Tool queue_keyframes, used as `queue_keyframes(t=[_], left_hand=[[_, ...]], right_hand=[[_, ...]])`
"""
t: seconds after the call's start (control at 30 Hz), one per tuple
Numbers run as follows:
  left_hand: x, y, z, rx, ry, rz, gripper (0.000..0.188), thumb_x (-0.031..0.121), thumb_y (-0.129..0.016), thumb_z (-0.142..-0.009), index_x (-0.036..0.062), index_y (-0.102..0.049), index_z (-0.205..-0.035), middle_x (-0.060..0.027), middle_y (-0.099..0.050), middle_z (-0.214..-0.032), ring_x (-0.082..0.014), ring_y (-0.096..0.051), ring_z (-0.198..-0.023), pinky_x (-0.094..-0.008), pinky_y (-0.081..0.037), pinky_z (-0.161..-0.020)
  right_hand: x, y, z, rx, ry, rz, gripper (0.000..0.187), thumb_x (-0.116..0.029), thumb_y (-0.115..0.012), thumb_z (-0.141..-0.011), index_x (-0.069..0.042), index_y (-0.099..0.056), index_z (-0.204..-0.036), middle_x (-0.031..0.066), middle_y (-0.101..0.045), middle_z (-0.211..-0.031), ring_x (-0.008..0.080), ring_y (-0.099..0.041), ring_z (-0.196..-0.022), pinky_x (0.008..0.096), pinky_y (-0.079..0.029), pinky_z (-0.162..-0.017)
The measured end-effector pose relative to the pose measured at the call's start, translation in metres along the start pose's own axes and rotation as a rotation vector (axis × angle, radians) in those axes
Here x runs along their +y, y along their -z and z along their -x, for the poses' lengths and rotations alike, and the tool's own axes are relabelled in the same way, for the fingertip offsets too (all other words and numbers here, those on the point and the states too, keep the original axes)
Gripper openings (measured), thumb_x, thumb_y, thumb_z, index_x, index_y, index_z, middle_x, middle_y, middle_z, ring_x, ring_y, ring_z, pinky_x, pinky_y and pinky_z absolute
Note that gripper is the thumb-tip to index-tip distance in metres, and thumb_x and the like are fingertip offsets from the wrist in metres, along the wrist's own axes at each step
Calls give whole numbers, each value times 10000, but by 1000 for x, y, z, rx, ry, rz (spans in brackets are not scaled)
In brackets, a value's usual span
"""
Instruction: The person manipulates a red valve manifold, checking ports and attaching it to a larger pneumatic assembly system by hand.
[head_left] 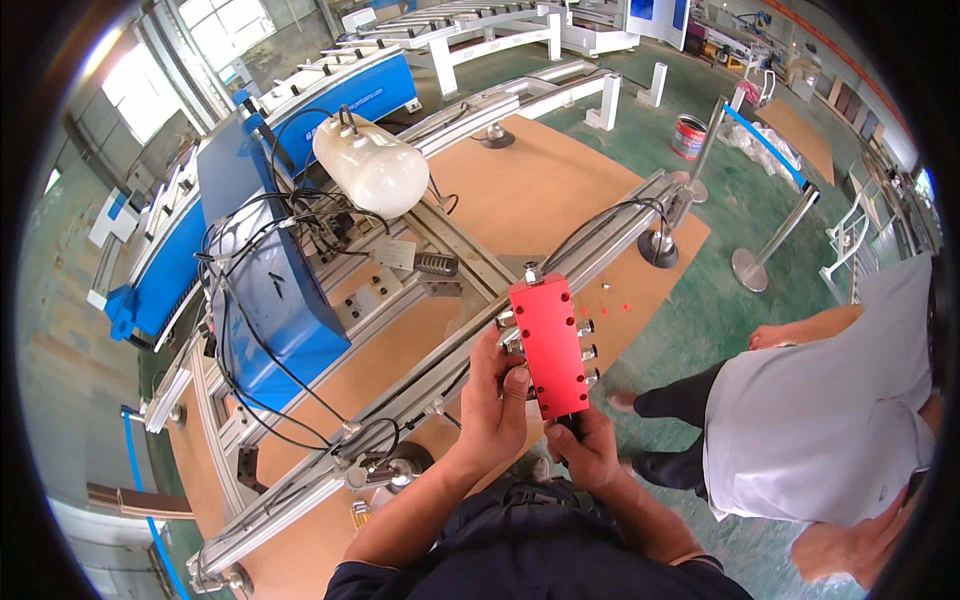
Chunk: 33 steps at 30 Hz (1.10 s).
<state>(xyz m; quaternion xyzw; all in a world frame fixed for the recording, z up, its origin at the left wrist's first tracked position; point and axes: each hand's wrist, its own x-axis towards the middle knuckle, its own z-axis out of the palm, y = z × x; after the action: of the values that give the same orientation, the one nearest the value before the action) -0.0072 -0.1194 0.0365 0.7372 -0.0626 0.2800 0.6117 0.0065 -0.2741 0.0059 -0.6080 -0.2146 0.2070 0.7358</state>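
Observation:
A red metal manifold block (pixel 548 345) with silver push-in fittings along both long sides and one at its top end is held up in front of me. My left hand (pixel 495 405) is closed on its left side, the thumb pressed by the fittings there. At the block's lower end my right hand (pixel 585 445) is closed round a short black piece (pixel 571 424), which meets the block. Most of that piece is hidden in the fingers, so its kind is unclear. Dark screw holes dot the block's red face.
Beyond my hands stands an aluminium frame (pixel 480 265) on suction cups (pixel 658 248), above a brown board (pixel 590 180). A white tank (pixel 370 165), a blue housing (pixel 270 300) and loose black cables ride on it. A person in grey (pixel 820 390) stands close at right, near a barrier post (pixel 775 240).

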Motion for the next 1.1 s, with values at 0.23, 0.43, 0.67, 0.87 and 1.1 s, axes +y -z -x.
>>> queue_keyframes(t=[0.23,0.43,0.67,0.87,1.1], left_hand=[[-5,-1,2,7,-77,-157,462,45,-379,-975,21,-209,-1404,-117,-546,-1030,-128,-551,-845,-270,-476,-721],[-6,-1,1,33,-105,-49,413,123,-398,-991,39,-269,-1375,-80,-573,-933,-84,-501,-781,-230,-424,-689],[-13,0,7,67,-8,220,386,134,-399,-989,51,-275,-1345,-124,-560,-1100,-125,-537,-924,-248,-419,-795],[-14,4,2,20,126,354,458,265,-468,-969,20,-309,-1321,-132,-517,-1223,-182,-533,-1052,-323,-408,-902],[-7,9,-1,66,433,761,522,386,-577,-901,22,-416,-1239,-111,-566,-1134,-201,-585,-978,-342,-478,-845]], right_hand=[[2,-3,0,23,22,33,177,-94,-527,-901,0,-509,-1050,3,-518,-685,64,-470,-550,221,-390,-496],[-9,-7,0,85,75,286,293,-132,-609,-847,-31,-516,-1107,81,-568,-705,192,-561,-597,309,-453,-571],[-12,-9,-2,130,212,439,297,-119,-663,-800,-38,-534,-1054,138,-594,-732,325,-603,-630,353,-471,-570],[-4,-8,1,205,223,481,264,-49,-678,-764,-29,-576,-1008,68,-596,-725,164,-557,-592,289,-448,-557],[-4,-7,3,80,172,380,238,-114,-702,-761,-20,-590,-949,128,-586,-698,250,-590,-586,322,-466,-556]])
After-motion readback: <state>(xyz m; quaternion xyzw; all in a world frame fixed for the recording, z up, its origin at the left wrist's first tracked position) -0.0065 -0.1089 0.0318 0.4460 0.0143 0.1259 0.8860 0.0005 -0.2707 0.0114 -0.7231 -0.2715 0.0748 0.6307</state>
